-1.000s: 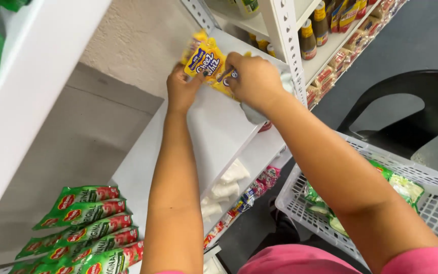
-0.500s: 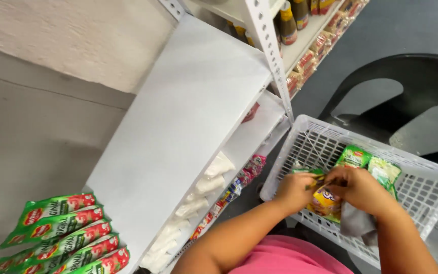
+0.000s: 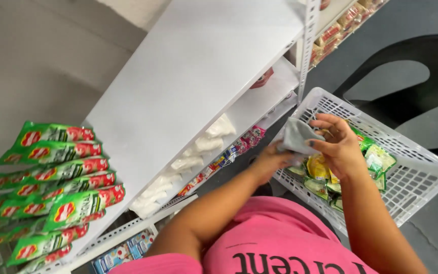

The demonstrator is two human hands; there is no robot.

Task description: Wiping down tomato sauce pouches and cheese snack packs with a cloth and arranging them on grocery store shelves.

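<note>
My right hand [image 3: 336, 146] and my left hand [image 3: 269, 161] together hold a grey cloth [image 3: 297, 136] just above the near left corner of a white plastic basket [image 3: 411, 177]. The right hand grips the cloth's right side with the fingers curled over it; the left hand holds it from underneath. Inside the basket lie several yellow and green snack packets [image 3: 330, 177], directly below my hands. A bare white shelf board [image 3: 198, 86] runs to the left of the hands.
Green and red packets [image 3: 51, 182] are stacked at the shelf's near left end. White bags [image 3: 188, 162] and small colourful packets [image 3: 229, 152] fill the lower shelves. A black chair [image 3: 411, 81] stands behind the basket on the grey floor.
A second ago both hands held a yellow packet up at the shelf. They came down to the basket, and now they hold a grey cloth instead of a packet.
</note>
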